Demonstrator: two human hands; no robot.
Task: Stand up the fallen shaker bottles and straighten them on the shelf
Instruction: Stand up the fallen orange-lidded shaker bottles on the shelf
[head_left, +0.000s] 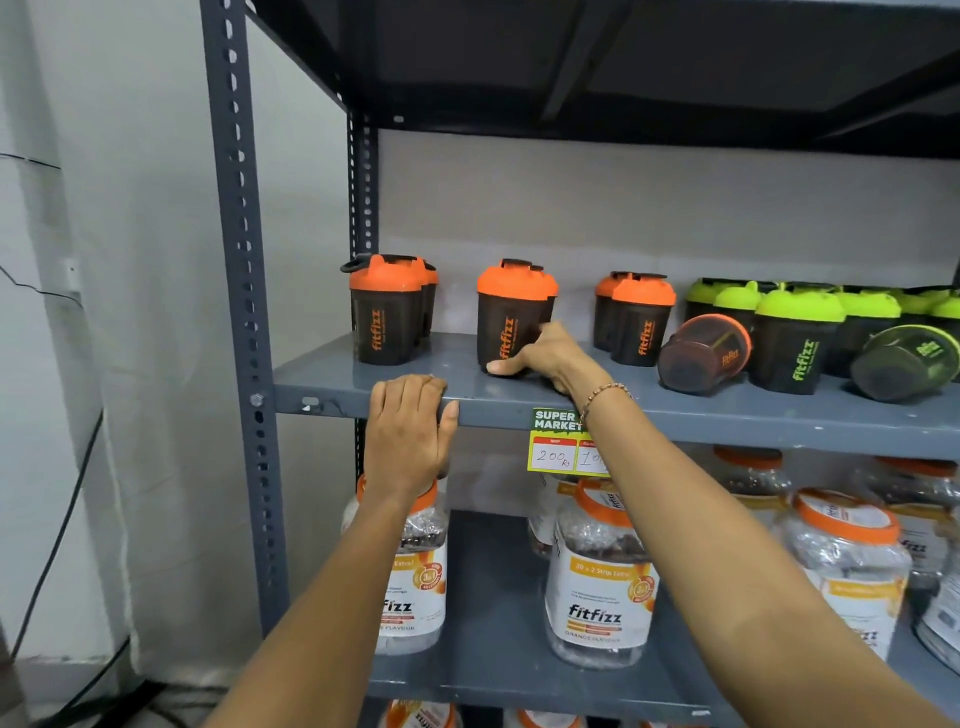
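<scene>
Shakers stand along the shelf, most upright. My right hand grasps the base of an upright orange-lidded bottle near the shelf's front edge, thumb low on its front. My left hand lies flat and released over the front edge, left of that bottle. Farther right, an orange-lidded shaker and a green-lidded shaker lie tipped over.

Bare forearms, no sleeves in view. Thin beaded bracelet w/ pinkish beads on right wrist. Small ring on left hand, detail too small to tell.
</scene>
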